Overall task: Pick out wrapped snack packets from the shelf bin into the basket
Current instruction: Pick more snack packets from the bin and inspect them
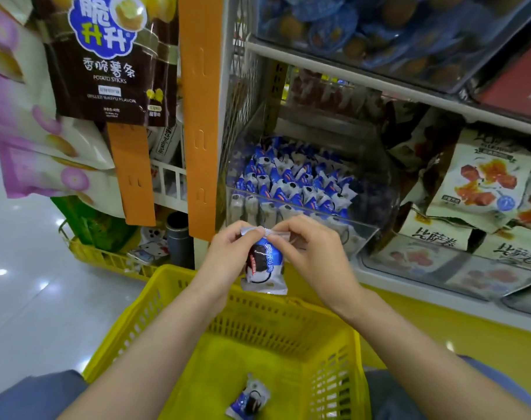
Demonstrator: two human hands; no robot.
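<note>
A store shelf stacked with bagged snacks fills the right of the frame, with hanging bags of potato sticks and an orange display strip to its left. Below, a yellow slotted basket sits in front of the person, its far rim close to the shelf base. On the lower shelf a clear shelf bin is packed with blue-and-white wrapped snack packets.

Both bare forearms reach over the basket. The left hand and right hand meet just in front of the bin's front wall, each pinching the crimped top edge of one held packet between thumb and forefinger, left at the left end of the seam, right at the right end. The packet hangs upright between the two hands, above the basket's far rim and outside the bin.

A second packet of the same kind lies tilted on the basket floor, near the bottom of the frame, well apart from both hands.
</note>
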